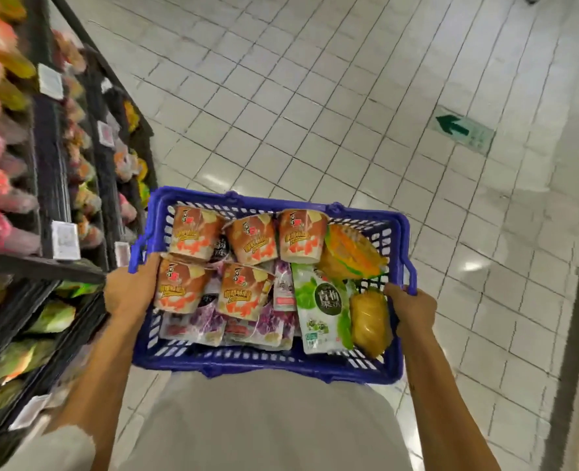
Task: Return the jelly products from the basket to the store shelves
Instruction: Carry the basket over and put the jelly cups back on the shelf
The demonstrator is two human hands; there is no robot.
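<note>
Both of your hands are taken up with the basket, and the next move depends on that. Its long axis runs left to right across your body. Your left grip holds the left rim and your right grip the right rim.

The shelves lie to your left, just past the left grip. That hand is much nearer to them, and the right is well away across the basket.

None of the jelly products has left the basket yet.
- Five cups sit on top in two rows, apparently tipped on their sides.
- Purple pouches lie under the cups.
- A green pouch lies lengthwise towards you, right of centre.
- A yellow bag sits beside the right grip.

Left grip: the fingers are curled over the rim and reach inside. They touch, or lie just beside, the front-left cup. This grip holds only the basket.

Right grip: the fingers are wrapped tightly round the rim bar and hold nothing else.

As I judge it, you will need one hand free before anything can go back. The right grip would have to carry the whole load while the left lifts the cup beside it towards the shelves. The basket is full and could tip when one side lets go.
</note>
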